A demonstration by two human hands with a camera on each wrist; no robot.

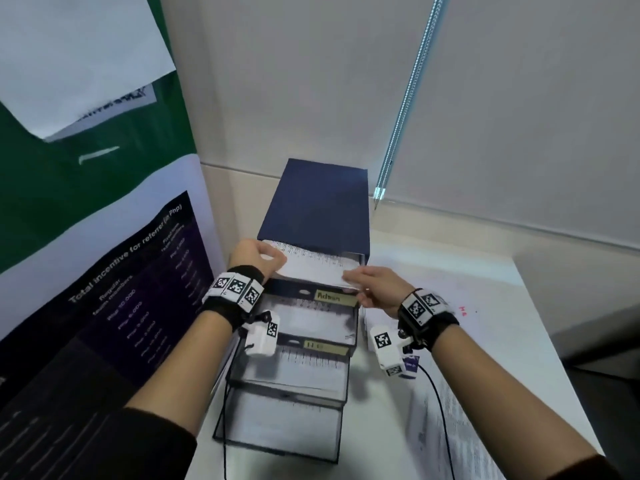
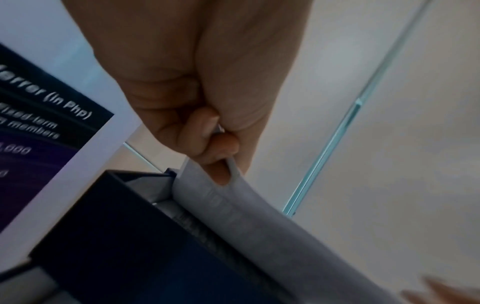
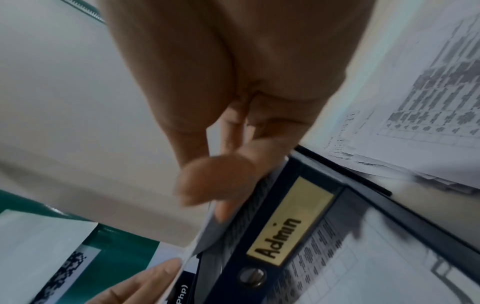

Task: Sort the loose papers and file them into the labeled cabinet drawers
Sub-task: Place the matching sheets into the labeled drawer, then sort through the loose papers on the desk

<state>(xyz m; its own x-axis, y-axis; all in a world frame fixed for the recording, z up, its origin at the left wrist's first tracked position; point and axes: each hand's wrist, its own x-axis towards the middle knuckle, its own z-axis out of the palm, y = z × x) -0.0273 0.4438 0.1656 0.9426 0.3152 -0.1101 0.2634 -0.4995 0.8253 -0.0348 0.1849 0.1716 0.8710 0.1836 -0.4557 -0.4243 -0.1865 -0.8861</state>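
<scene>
Hidden: drawer fronts under your wrists; the second label (image 1: 325,345) is too blurred for you to read, and the lowest drawer (image 1: 277,424) shows no label you can make out.
Cut off: the loose papers (image 1: 450,434) on the desk (image 1: 491,292) run under your right forearm.
Edges: the cabinet (image 1: 317,206) stands in the corner, with the poster (image 1: 114,282) just beside its left side and a wall behind it; the drawers step out toward you, the "Admin" drawer (image 3: 288,228) below the top one.
Room: bare desk lies to the cabinet's right.
Sheet: the paper sheet (image 1: 311,266) lies across the top drawer's mouth, partly inside, its near edge over the Admin front.
Left hand (image 1: 258,258): your fingers (image 2: 221,144) are curled and pinch the sheet's left edge against the thumb.
Right hand (image 1: 375,284): your fingers (image 3: 228,203) lie nearly straight on the sheet's right corner, the thumb above it; blur hides whether they pinch.
</scene>
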